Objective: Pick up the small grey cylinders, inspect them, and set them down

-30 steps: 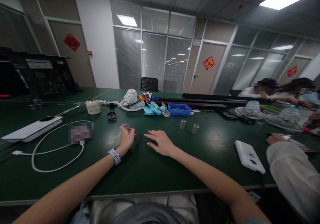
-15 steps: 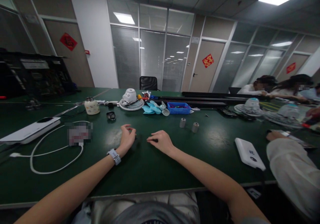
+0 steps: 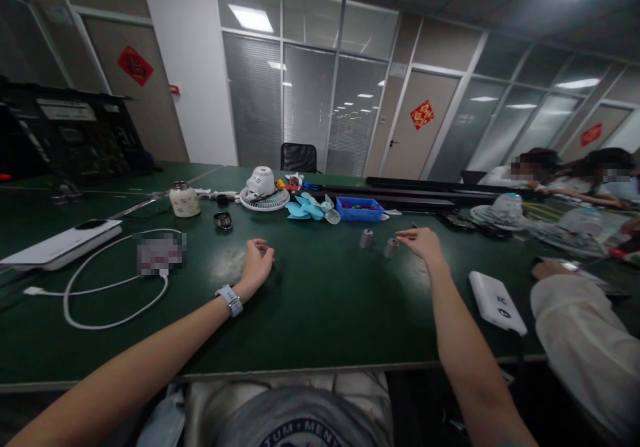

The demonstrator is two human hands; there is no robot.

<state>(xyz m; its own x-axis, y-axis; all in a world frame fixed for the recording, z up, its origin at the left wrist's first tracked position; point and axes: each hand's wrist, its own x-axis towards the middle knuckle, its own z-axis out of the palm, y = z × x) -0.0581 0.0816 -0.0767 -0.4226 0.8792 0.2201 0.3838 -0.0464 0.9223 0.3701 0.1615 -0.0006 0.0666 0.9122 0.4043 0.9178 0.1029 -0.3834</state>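
Note:
My left hand [image 3: 257, 268], a watch at the wrist, hovers low over the green table [image 3: 320, 314]. Its fingers curl loosely and stay apart; I see nothing in them. Further right, my right hand [image 3: 423, 242] has its thumb and fingertips pressed together. The fingertips are right beside the top of a small metal cylinder [image 3: 391, 248], perhaps touching it; whether they pinch anything is too small to make out. A second metal cylinder [image 3: 367, 238] stands upright just left of the first.
Along the back lie a white fan housing [image 3: 260, 187], light-blue fan blades [image 3: 306, 207], a blue basket [image 3: 359, 210] and long black bars [image 3: 420, 186]. At left are a jar [image 3: 184, 202], a black ring-shaped part [image 3: 223, 220] and a white cable [image 3: 117, 325]. A white power bank [image 3: 497, 304] lies near a co-worker's sleeve [image 3: 575, 320].
My right hand has moved from the middle of the table to the right, up to the metal cylinders. My left hand has stayed nearly in place. The view has tilted slightly.

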